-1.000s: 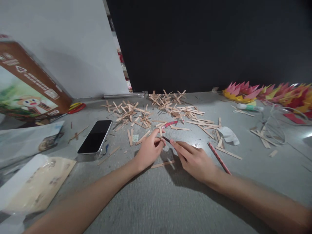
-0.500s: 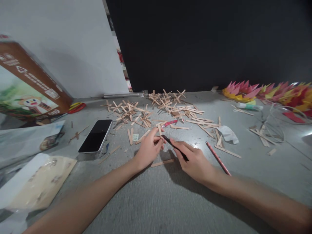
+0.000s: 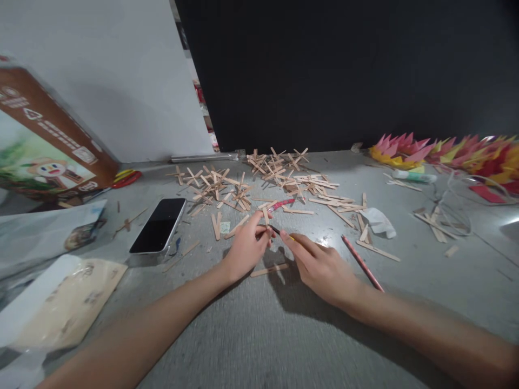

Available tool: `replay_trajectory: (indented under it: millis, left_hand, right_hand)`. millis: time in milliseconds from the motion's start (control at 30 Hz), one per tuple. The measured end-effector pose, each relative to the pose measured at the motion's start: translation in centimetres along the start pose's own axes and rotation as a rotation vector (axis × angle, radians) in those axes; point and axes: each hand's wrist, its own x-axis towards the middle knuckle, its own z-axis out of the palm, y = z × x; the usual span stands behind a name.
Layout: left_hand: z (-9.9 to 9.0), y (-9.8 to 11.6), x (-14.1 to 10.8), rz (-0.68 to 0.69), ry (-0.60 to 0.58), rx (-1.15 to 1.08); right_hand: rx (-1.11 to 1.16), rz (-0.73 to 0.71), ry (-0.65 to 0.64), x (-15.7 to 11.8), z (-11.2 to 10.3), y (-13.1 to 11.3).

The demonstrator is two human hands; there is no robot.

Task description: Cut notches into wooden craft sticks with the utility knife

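My left hand (image 3: 250, 244) is closed in a pinch on a wooden craft stick (image 3: 266, 216), which points up and away from the fingers. In my right hand (image 3: 320, 265) is a slim dark tool (image 3: 275, 230) with a bit of yellow beside the fingers; its exact kind is not clear. The tool's tip meets the craft stick at my left fingertips, which partly hide the contact. A loose craft stick (image 3: 269, 270) lies flat just below both hands. Beyond my left hand is a pink-red strip (image 3: 281, 204) on the table.
Craft sticks joined into star shapes (image 3: 214, 183) pile up at the back, with loose sticks (image 3: 336, 202) to their right. A phone (image 3: 160, 226) lies left; a red pencil (image 3: 362, 263) and crumpled tissue (image 3: 379, 222) lie right. A brown box (image 3: 52, 129) stands far left.
The tool in my right hand has turned, so it now looks narrower and shows yellow. My left hand stays in place with the craft stick.
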Motion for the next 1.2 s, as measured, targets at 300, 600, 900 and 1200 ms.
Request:
replay_trajectory:
  millis: [300, 600, 900, 1200]
  left_hand:
    - [0.0, -0.1, -0.1, -0.010, 0.012, -0.005]
    - [0.0, 0.0, -0.1, 0.009, 0.034, -0.011]
    - [-0.2, 0.1, 0.3, -0.045, 0.084, -0.181]
    - [-0.2, -0.5, 0.5, -0.055, 0.118, -0.151]
  right_hand:
    - [0.452, 0.201, 0.113, 0.5, 0.6, -1.0]
    - [0.665, 0.357, 0.092, 0.5, 0.4, -1.9]
    - [1.352, 0.584, -0.149, 1.3, -1.5, -2.6]
    - [0.610, 0.295, 0.244, 1.3, 0.2, 0.0]
